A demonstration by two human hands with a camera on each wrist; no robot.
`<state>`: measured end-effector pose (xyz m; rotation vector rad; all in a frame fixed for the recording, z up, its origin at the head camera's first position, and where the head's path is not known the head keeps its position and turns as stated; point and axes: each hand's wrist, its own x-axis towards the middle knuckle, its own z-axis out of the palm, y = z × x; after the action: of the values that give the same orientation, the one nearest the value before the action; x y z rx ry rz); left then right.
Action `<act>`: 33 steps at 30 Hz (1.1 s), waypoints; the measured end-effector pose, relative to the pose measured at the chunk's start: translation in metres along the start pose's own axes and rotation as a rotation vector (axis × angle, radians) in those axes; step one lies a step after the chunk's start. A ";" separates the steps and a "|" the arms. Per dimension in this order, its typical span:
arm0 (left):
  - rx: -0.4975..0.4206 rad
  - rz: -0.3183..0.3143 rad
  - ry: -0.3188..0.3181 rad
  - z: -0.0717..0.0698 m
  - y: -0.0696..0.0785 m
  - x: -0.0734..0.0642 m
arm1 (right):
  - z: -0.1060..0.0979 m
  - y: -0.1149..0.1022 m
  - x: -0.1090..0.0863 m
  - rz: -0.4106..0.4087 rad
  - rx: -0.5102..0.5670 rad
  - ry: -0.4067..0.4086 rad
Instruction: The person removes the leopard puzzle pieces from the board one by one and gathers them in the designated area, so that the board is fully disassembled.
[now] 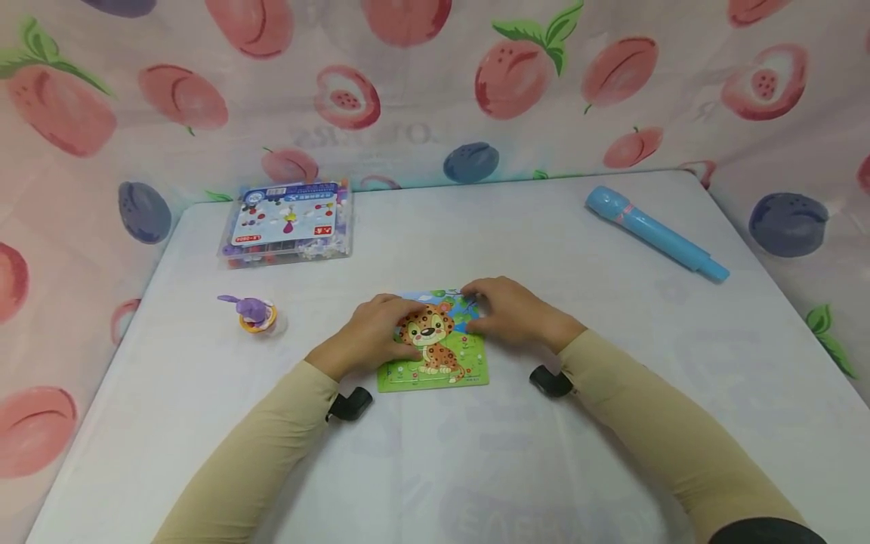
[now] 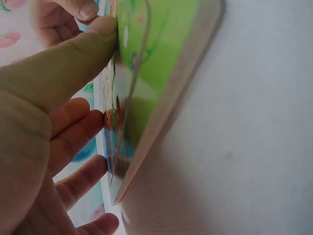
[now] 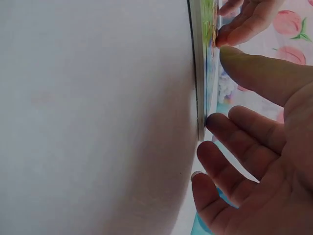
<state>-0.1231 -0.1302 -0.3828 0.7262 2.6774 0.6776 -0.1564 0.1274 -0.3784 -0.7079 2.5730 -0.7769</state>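
Note:
A flat picture puzzle (image 1: 442, 355) with a cartoon leopard cub on green grass and blue sky lies on the white table. My left hand (image 1: 370, 332) reaches over its left side, thumb and fingers spread and touching the picture. In the left wrist view, the thumb rests on the puzzle's face (image 2: 161, 54), and seam lines between pieces show there. At the upper right corner is my right hand (image 1: 513, 310), its thumb and loosely bent fingers spread at the surface. The right wrist view shows these fingertips right at the board's edge (image 3: 199, 73).
At the back left stands a clear plastic case (image 1: 285, 227) of colourful beads with a printed label. A small purple-topped toy (image 1: 254, 313) sits left of the puzzle. A blue tube-shaped toy (image 1: 655, 230) lies at the back right. Fruit-patterned cloth (image 1: 421, 91) hangs behind the table.

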 end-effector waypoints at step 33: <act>-0.030 -0.069 -0.024 0.001 0.000 0.001 | 0.001 -0.004 0.014 0.131 0.144 0.029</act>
<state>-0.1235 -0.1292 -0.3834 0.6273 2.6512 0.6850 -0.1659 0.1166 -0.3798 -0.4824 2.5281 -0.9234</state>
